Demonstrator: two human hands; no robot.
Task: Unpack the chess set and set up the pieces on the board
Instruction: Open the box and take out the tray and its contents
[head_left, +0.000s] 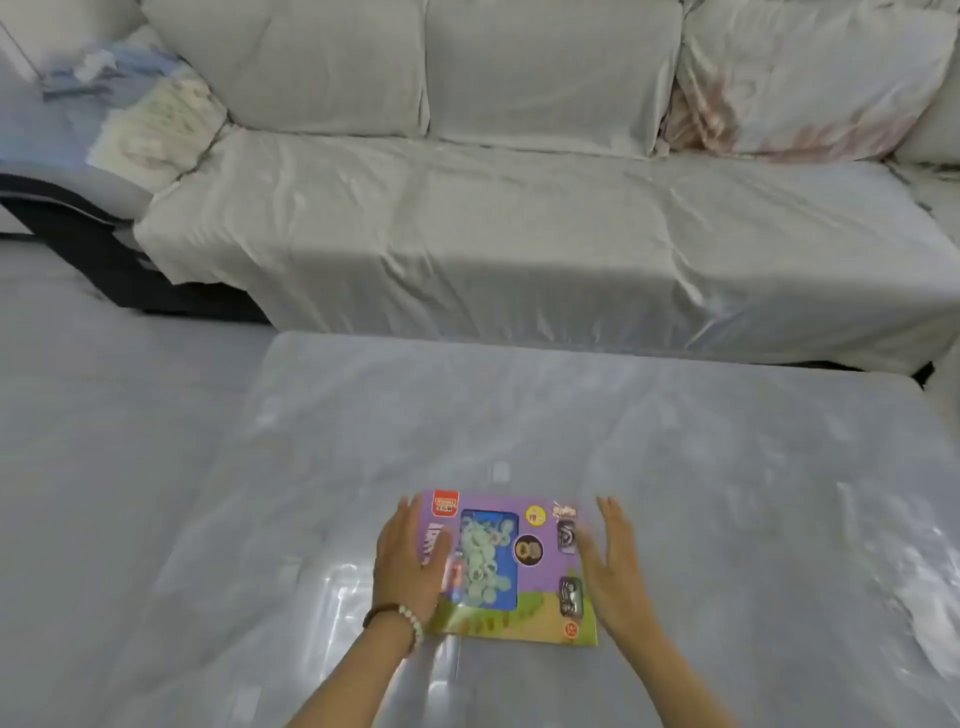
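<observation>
The box (506, 566) looks like glossy printed cardboard with a clear plastic window. Table (675, 467) is shiny and smooth, sofa (519, 223) wrinkly matt cloth.

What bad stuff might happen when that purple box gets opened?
1. Through the window of the box, the small pale pieces look loose; opened fast, they may spill and roll off the table.
2. The table's cover looks shiny and slick, so the box might slide.
3. The left hand and right hand lie flat at its sides, not gripping, so a lift could slip.
</observation>
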